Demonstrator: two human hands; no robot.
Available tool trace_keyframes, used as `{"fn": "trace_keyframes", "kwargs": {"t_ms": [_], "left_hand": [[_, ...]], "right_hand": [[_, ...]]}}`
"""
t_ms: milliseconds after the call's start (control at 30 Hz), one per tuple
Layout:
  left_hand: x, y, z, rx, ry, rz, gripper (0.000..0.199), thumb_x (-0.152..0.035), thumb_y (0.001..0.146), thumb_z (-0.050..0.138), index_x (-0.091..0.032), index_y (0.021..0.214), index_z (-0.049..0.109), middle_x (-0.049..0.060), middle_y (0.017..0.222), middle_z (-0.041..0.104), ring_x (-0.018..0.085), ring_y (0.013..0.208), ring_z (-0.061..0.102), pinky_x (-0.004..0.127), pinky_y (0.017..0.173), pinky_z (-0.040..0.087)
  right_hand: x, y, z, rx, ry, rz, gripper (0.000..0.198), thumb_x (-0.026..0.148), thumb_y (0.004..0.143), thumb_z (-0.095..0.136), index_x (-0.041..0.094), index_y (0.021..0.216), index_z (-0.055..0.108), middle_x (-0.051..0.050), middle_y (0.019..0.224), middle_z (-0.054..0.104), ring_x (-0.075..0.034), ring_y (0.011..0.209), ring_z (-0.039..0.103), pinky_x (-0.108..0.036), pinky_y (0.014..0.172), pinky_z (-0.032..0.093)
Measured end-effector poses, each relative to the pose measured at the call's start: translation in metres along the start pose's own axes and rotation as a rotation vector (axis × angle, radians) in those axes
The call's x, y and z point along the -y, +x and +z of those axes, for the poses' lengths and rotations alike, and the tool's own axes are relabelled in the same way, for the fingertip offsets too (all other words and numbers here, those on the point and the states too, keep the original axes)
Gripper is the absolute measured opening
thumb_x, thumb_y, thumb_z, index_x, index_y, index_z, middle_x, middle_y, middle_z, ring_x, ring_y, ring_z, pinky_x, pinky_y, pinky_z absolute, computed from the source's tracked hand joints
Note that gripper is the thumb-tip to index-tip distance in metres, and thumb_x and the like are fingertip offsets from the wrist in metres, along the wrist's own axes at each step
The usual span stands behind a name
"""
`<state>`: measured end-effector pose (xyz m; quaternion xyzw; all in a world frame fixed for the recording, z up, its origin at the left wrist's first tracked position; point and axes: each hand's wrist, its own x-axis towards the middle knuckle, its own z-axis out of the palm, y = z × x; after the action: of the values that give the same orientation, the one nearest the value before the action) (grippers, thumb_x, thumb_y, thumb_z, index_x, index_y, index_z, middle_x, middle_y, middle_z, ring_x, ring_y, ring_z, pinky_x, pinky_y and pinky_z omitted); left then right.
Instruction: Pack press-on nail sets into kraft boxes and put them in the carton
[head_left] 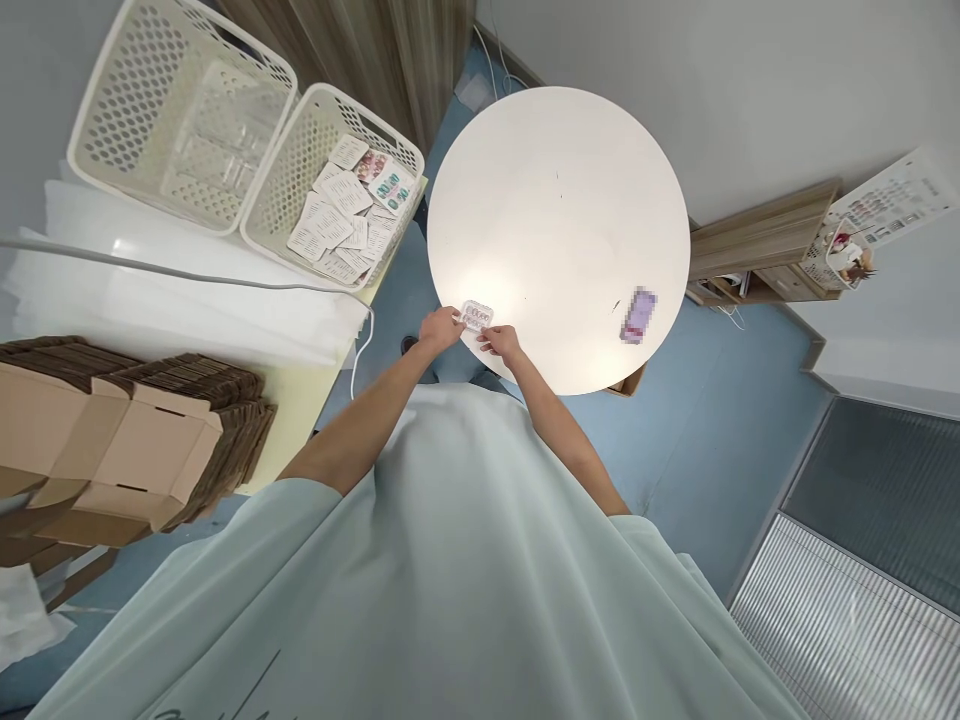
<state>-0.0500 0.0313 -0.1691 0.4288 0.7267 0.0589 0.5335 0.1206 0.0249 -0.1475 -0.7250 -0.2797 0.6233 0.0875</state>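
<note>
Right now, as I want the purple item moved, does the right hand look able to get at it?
Probably yes: the right hand is at the same round table as the purple item, with nothing standing between them, though it would likely have to let go of the small pack.

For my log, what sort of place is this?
Probably a packing room: stacked cardboard boxes, a basket of small printed packs, and a clear case held at the round table.
</note>
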Motion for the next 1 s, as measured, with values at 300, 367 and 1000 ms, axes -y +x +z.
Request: {"fn": "trace_keyframes", "kwargs": {"t_ms": [300,367,1000], "left_hand": [[0.015,-0.026,-0.017,0.052,0.027,0.088,0.043,-0.031,0.091,0.077,-0.019,0.132,0.073,0.016,0.124,0.082,0.038,0.122,0.072,0.043,0.104,0.053],[0.023,-0.04,-0.025,0.03,0.033,0.098,0.041,-0.035,0.095,0.071,-0.022,0.134,0.073,0.012,0.128,0.082,0.036,0.123,0.073,0.042,0.104,0.054],[0.126,-0.124,-0.125,-0.385,-0.39,-0.022,0.043,-0.035,0.093,0.07,-0.025,0.134,0.071,0.007,0.132,0.081,0.027,0.103,0.08,0.036,0.097,0.058]], "right_hand": [[0.004,-0.017,-0.02,0.035,-0.245,-0.116,0.017,0.024,0.107,0.065,0.014,0.096,0.074,-0.01,0.106,0.084,-0.008,0.06,0.069,-0.021,0.062,0.05],[0.009,-0.026,-0.023,0.027,-0.38,-0.195,0.015,0.026,0.108,0.064,0.016,0.106,0.075,-0.007,0.109,0.084,-0.009,0.063,0.071,-0.022,0.07,0.054],[0.118,-0.073,0.164,0.289,-1.226,-0.89,0.029,0.03,0.11,0.06,0.02,0.135,0.072,-0.009,0.125,0.08,-0.026,0.117,0.074,-0.037,0.104,0.056]]}}
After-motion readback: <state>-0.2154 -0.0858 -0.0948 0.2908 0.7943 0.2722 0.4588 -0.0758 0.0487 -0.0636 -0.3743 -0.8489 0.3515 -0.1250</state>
